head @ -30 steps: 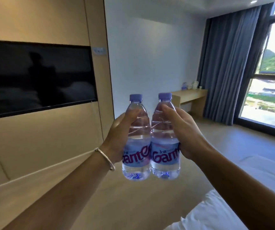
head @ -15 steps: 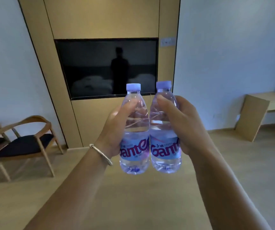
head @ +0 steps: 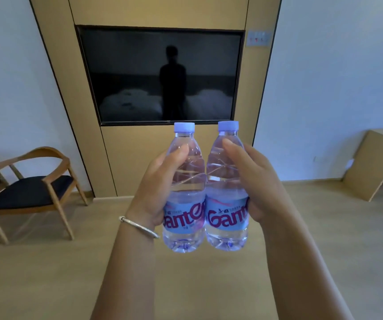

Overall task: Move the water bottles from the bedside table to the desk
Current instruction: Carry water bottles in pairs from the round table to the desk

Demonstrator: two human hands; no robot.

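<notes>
**K:** Head cam: we hold one bottle per hand, both upright in mid-air in front of the TV (head: pixel 160 75). Left hand (head: pixel 153 188) has its fingers curled round the left bottle (head: pixel 184 188), thumb lying across the clear ribbed upper part. Right hand (head: pixel 255 181) does the same on the right bottle (head: pixel 228 185).

**M:** Bottles touching?

**K:** Side by side, shoulders look pressed together. Both caps on. Each grip sits mid-body, at the top edge of the label.

**M:** Where's the desk?

**K:** Desk (head: pixel 375 162) is at the far right edge, well apart from us. Only its end panel and a slice of the top show. Bedside table isn't in frame.

**M:** Risks?

**K:** Main one, as we judge it: we face the TV wall, not the desk, so we set down on a surface we can barely see. A bottle placed near the edge could tip off.

**M:** Grip slip?

**K:** Possible. Thin plastic flexes under the thumbs, and a hard squeeze could let a bottle slide down. Sealed caps mean no spill, just a drop on the floor.

**M:** Anything else?

**K:** Putting both down at once could knock one over. Chairs (head: pixel 31 188) on the left are out of our path.
</notes>
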